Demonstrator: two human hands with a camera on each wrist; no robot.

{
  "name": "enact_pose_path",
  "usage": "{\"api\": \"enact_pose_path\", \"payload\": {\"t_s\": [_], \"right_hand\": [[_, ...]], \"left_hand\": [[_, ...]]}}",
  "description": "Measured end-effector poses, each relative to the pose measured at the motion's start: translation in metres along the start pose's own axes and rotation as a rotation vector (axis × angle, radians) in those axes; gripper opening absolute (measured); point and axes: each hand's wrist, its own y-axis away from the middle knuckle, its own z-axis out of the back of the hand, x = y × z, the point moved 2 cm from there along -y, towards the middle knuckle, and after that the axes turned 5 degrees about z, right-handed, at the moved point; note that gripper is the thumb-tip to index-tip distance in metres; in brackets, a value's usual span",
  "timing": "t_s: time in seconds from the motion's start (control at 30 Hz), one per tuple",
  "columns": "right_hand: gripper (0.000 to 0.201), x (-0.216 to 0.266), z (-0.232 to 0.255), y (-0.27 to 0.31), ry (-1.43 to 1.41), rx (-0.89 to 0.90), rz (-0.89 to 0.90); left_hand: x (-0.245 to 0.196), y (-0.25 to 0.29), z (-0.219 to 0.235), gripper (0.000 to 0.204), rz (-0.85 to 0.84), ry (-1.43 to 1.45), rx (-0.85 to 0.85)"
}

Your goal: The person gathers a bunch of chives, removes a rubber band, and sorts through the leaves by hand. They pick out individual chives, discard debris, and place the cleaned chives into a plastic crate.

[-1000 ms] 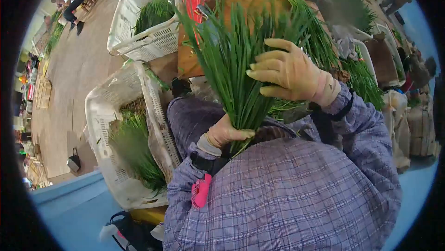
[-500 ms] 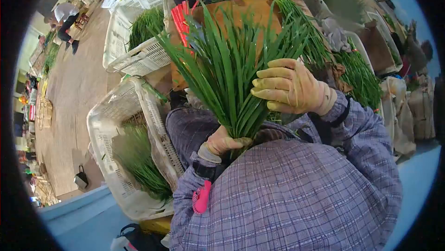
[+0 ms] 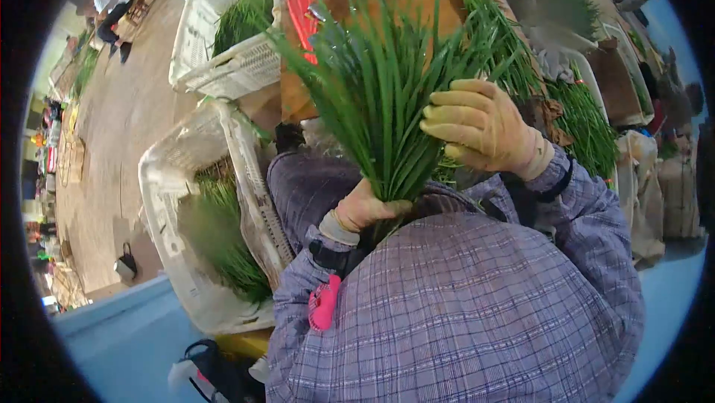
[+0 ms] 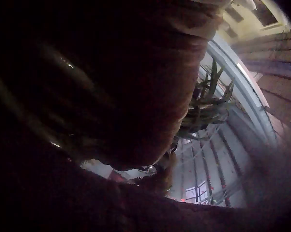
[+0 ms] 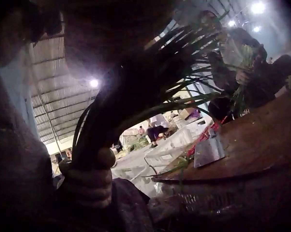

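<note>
In the head view a fanned bunch of garlic chives point(image 3: 387, 120), long flat green leaves, stands upright in front of the person's chest. The gloved left hand point(image 3: 366, 208) grips its narrow lower end, thumb across the front. At the bunch's right side is the gloved right hand point(image 3: 484, 126), fingers close together and slightly bent, fingertips right at the leaves. The right wrist view is dark, but the left hand's curled fingers point(image 5: 89, 186) show round the stems below the leaves. A dark, close shape fills most of the left wrist view.
Ahead is a wooden board point(image 3: 298, 101) with red strips point(image 3: 302, 19) at its left edge and more chives point(image 3: 495, 38) at its right. White plastic crates point(image 3: 231, 75) of greens stand on the left, one beside the left leg. Another person sits across the board.
The right hand has shifted slightly right against the bunch, and its fingers, spread earlier, are closer together. The left hand keeps its grip on the stems. The head view has shifted a little.
</note>
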Motion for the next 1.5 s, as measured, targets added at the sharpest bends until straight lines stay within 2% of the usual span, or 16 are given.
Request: {"api": "enact_pose_path", "payload": {"t_s": [0.27,0.4,0.47,0.57,0.63,0.73,0.87,0.9,0.93,1.07,1.13,1.23,1.27,1.3,1.4,1.5], "right_hand": [[0.037,0.010,-0.015,-0.011,-0.110,-0.100,-0.040],[0.038,0.029,-0.036,-0.033,-0.292,0.168,-0.476],[0.033,0.028,-0.060,-0.025,-0.202,0.078,-0.428],[0.014,0.025,-0.058,-0.022,-0.489,-0.283,-0.591],[0.014,0.020,-0.033,-0.018,-0.761,-0.428,-1.053],[0.011,-0.002,-0.003,0.012,-0.723,-0.944,-1.054],[0.019,-0.016,0.052,0.052,-0.245,-1.190,-0.972],[0.023,-0.016,0.066,0.055,-0.294,-1.272,-0.833],[0.029,-0.014,0.081,0.052,-0.339,-1.349,-0.692],[0.067,0.003,0.082,-0.017,-0.401,-0.300,-0.320],[0.082,-0.004,0.029,-0.029,-0.539,-0.162,-0.388],[0.083,-0.021,-0.023,-0.026,-0.815,-0.128,-0.285],[0.079,-0.023,-0.035,-0.021,-1.268,0.010,-0.356],[0.075,-0.023,-0.041,-0.017,-1.719,0.167,-0.416],[0.059,-0.005,-0.049,0.000,-2.174,0.282,-0.587],[0.046,-0.002,-0.056,0.012,-2.241,0.088,-0.778]], "left_hand": [[-0.008,-0.006,-0.003,0.043,0.003,-0.131,-0.193],[-0.005,-0.013,-0.008,0.036,0.003,-0.314,-0.331],[0.000,-0.016,-0.006,0.038,-0.021,-0.417,-0.357],[0.010,-0.014,0.001,0.045,-0.070,-0.473,-0.417],[0.009,-0.008,0.007,0.055,-0.169,-0.451,-0.431],[0.000,0.004,0.018,0.059,-0.078,-0.711,-0.592],[-0.063,0.012,0.002,0.069,0.201,-1.518,-0.653],[-0.056,0.012,0.013,0.053,-0.089,-1.855,-0.700],[-0.063,0.010,0.015,0.053,-0.102,-1.863,-0.694],[-0.114,-0.017,-0.001,0.040,-0.343,-2.348,-0.472],[-0.136,-0.031,-0.025,0.032,-0.686,-2.434,-0.254],[-0.161,-0.045,-0.043,0.031,-0.846,-2.368,-0.019],[-0.166,-0.046,-0.047,0.032,-0.964,-2.387,0.036],[-0.171,-0.047,-0.046,0.033,-0.998,-2.409,0.053],[-0.172,-0.056,-0.044,0.036,-0.975,-2.467,0.228],[-0.170,-0.084,-0.040,0.044,-0.842,-2.439,0.291]]}}
